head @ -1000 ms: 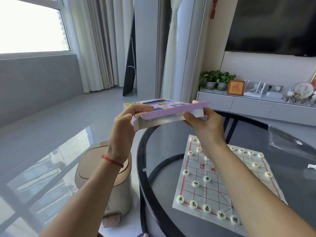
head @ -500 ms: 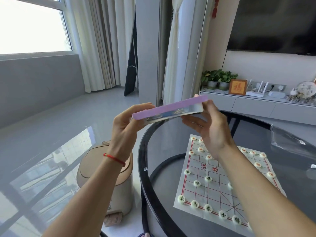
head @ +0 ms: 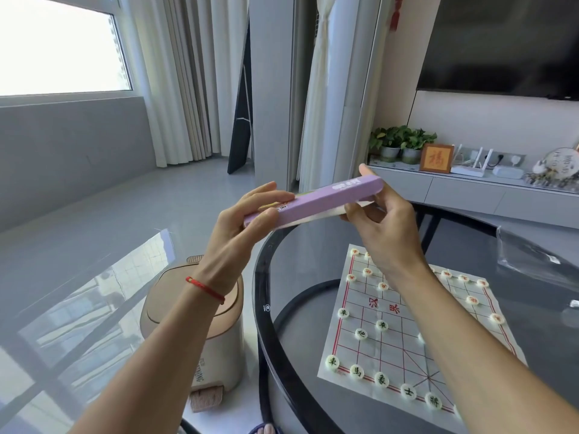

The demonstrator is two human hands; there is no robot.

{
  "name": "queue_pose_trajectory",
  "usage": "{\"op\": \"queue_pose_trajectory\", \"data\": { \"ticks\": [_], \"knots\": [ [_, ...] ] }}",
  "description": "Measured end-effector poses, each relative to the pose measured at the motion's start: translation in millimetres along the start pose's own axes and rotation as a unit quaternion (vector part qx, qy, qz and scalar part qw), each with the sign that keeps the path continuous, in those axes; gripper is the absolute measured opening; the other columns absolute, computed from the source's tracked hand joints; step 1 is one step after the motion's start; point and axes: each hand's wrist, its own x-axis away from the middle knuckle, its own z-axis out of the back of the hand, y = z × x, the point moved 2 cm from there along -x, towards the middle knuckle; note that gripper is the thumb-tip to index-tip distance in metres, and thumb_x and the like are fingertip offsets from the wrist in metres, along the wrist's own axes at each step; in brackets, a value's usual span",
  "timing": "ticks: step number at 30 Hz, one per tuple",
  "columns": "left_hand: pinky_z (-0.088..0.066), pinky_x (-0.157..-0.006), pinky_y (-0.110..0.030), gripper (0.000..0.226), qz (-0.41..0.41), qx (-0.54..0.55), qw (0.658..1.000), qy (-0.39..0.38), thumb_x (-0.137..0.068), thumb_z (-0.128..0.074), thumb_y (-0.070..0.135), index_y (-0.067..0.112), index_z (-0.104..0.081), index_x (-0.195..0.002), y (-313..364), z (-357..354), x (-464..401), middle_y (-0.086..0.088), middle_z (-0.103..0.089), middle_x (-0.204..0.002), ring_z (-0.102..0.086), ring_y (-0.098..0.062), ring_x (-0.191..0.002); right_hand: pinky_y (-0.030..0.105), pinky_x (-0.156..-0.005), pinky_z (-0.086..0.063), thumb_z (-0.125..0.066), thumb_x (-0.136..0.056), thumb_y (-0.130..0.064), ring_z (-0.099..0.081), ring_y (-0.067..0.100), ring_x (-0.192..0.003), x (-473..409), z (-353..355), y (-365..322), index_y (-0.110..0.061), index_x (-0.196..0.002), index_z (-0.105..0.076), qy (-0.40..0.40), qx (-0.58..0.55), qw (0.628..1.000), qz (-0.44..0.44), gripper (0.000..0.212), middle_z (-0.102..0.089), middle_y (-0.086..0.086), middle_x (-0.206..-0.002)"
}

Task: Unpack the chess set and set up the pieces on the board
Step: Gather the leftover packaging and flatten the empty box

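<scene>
A flat purple chess set box (head: 316, 202) is held in the air above the table's left rim, tilted up to the right. My left hand (head: 241, 227) pinches its left end between thumb and fingers. My right hand (head: 379, 223) grips its right end, fingers curled under it. Below lies the paper chess board (head: 404, 336) with red grid lines on the round glass table (head: 266, 308). Round white chess pieces (head: 382, 379) stand in rows along the board's near and far edges, some hidden by my right forearm.
A beige pedal bin (head: 203, 333) stands on the floor left of the table. A clear plastic bag (head: 532, 255) lies at the table's right. A low cabinet (head: 470, 195) with plants and a picture frame runs along the far wall.
The box has been turned in both hands: its coloured top face no longer shows and its purple side edge now faces me. It tilts up more to the right.
</scene>
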Motion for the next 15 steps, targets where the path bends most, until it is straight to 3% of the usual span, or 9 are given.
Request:
{"op": "queue_pose_trajectory", "data": {
  "ticks": [2,4,6,9,12,15],
  "knots": [
    [-0.045,-0.106,-0.057,0.034,-0.005,-0.018,1.0,0.012,-0.094,-0.058,0.04,0.025,-0.069,-0.123,-0.8,-0.6,0.0,0.004,-0.061,-0.134,-0.052,-0.021,-0.132,0.05,-0.091,-0.058,-0.068,-0.097,-0.018,-0.067,0.036,-0.093,-1.5,0.5,0.1,-0.026,-0.155,-0.043,-0.01,0.001,1.0,-0.001,0.063,-0.071,0.003,-0.111],
    [-0.048,-0.102,-0.057,0.032,-0.011,-0.014,1.0,0.012,-0.095,-0.06,0.032,0.021,-0.066,-0.126,-0.7,-0.9,0.3,-0.001,-0.063,-0.13,-0.058,-0.025,-0.124,0.053,-0.091,-0.057,-0.069,-0.097,-0.018,-0.064,0.031,-0.083,-3.0,2.0,0.3,-0.024,-0.156,-0.04,-0.021,0.001,1.0,0.0,0.066,-0.07,-0.008,-0.1],
    [-0.049,-0.1,-0.058,0.033,-0.018,-0.017,1.0,0.006,-0.095,-0.062,0.023,0.016,-0.063,-0.128,-0.2,-1.6,1.1,-0.003,-0.065,-0.125,-0.061,-0.028,-0.119,0.05,-0.092,-0.058,-0.069,-0.096,-0.02,-0.063,0.016,-0.081,-3.1,3.6,-0.6,-0.022,-0.157,-0.039,-0.032,-0.001,0.999,0.003,0.068,-0.067,-0.013,-0.093],
    [-0.05,-0.099,-0.058,0.034,-0.021,-0.023,1.0,0.004,-0.095,-0.061,0.018,0.014,-0.061,-0.129,-1.0,-0.9,0.9,-0.005,-0.066,-0.122,-0.063,-0.029,-0.116,0.045,-0.096,-0.058,-0.069,-0.097,-0.021,-0.068,0.016,-0.093,-3.1,4.3,-4.3,-0.021,-0.157,-0.037,-0.04,-0.007,0.999,0.003,0.068,-0.071,-0.001,-0.107],
    [-0.049,-0.1,-0.057,0.036,-0.035,-0.045,0.998,0.009,-0.097,-0.059,0.021,0.015,-0.059,-0.133,-3.3,0.7,-1.4,-0.011,-0.063,-0.126,-0.059,-0.032,-0.12,0.034,-0.098,-0.057,-0.069,-0.098,-0.021,-0.068,0.004,-0.102,-3.2,4.2,-8.8,-0.018,-0.158,-0.036,-0.043,-0.013,0.999,0.006,0.069,-0.07,-0.005,-0.119],
    [-0.054,-0.095,-0.052,0.038,-0.043,-0.067,0.997,0.004,-0.099,-0.056,0.028,0.018,-0.057,-0.136,-3.9,1.1,-1.6,-0.012,-0.06,-0.128,-0.058,-0.035,-0.121,0.032,-0.1,-0.056,-0.069,-0.097,-0.021,-0.068,0.005,-0.106,-4.2,5.2,-10.8,-0.018,-0.158,-0.035,-0.044,-0.01,0.999,0.012,0.07,-0.067,-0.005,-0.129]
  ]
}}
